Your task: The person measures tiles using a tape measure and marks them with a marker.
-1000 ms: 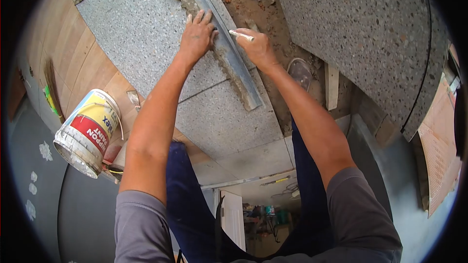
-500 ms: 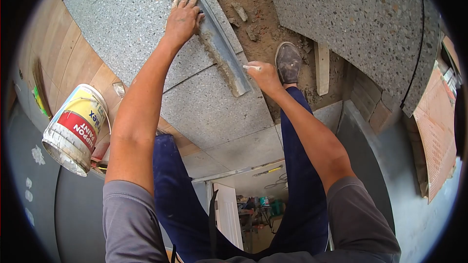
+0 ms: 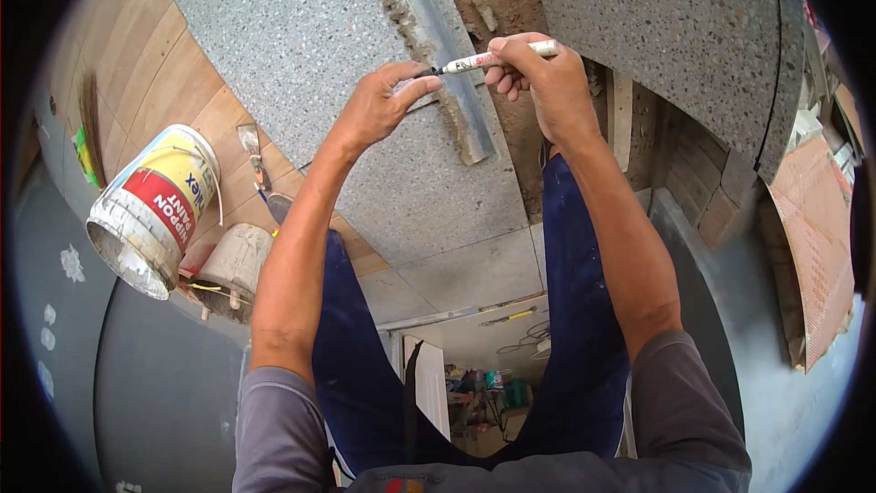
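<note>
In my right hand (image 3: 564, 96) is a white marker pen (image 3: 474, 61), its tip pointing left. My left hand (image 3: 379, 105) pinches a dark cap (image 3: 427, 74) at the marker's tip; whether the cap is fully seated cannot be made out. Below both hands, a grey metal straightedge (image 3: 467, 119) crusted with mortar along its left side lies across speckled terrazzo tiles (image 3: 429, 196). Neither hand touches it.
Bare soil with rubble (image 3: 488, 14) runs right of the straightedge. A large terrazzo slab (image 3: 657, 27) lies at upper right. On the left stand a paint bucket (image 3: 160, 201), a second bucket (image 3: 239, 256) and a broom (image 3: 88, 119). A trowel (image 3: 253, 146) lies nearby.
My left hand has come off the straightedge and now holds the cap at the marker tip. My right hand has risen with the marker. The view has shifted slightly.
</note>
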Motion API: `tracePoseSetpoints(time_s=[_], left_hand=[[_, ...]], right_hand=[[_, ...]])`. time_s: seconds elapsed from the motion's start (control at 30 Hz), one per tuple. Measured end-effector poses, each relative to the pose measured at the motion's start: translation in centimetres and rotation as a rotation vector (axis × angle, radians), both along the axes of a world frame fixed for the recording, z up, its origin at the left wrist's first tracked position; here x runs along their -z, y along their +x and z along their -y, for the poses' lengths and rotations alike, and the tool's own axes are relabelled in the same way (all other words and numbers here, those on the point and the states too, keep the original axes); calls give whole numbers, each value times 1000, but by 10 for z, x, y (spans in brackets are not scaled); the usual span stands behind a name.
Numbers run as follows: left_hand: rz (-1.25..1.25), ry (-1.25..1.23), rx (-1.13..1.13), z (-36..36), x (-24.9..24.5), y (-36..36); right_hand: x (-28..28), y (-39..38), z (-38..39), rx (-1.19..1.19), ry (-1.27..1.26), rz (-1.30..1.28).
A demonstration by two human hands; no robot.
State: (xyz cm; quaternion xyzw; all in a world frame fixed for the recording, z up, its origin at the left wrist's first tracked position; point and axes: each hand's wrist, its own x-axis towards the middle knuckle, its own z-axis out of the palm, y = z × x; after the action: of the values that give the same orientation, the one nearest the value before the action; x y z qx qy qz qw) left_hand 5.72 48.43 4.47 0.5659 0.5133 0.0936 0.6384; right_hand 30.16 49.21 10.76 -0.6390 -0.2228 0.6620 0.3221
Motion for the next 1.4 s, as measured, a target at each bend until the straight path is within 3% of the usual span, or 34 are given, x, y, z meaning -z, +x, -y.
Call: tracePoseSetpoints(time_s=[0.23, 0.37, 0.47, 0.73, 0.87, 0.97, 1.07, 1.17, 1.27, 1.4], left_hand=[[3, 13, 14, 19, -18, -16], [-3, 193, -48, 31, -32, -16], [-140, 533, -63, 46, -42, -14], [-350, 982, -103, 66, -47, -32], [-411, 827, -128, 102, -19, -77], [-527, 722, -188, 122, -13, -110], [-743, 376, -376, 174, 5, -181], [-1043, 117, -456, 239, 40, -262], [-1153, -140, -535, 276, 53, -313], [-1159, -321, -582, 307, 83, -351]], right_hand=[[-5, -17, 8, -95, -40, 3], [-13, -30, 8, -59, -147, -11], [-10, -41, 15, 9, -190, -79], [-5, -86, 31, 67, -314, -123], [11, -114, 32, -142, -350, -151], [20, -112, 23, -178, -315, 18], [78, -73, 19, -688, 27, 671], [125, -58, 42, -877, 4, 973], [147, -58, 60, -923, 95, 1052], [181, -56, 72, -834, 5, 1011]])
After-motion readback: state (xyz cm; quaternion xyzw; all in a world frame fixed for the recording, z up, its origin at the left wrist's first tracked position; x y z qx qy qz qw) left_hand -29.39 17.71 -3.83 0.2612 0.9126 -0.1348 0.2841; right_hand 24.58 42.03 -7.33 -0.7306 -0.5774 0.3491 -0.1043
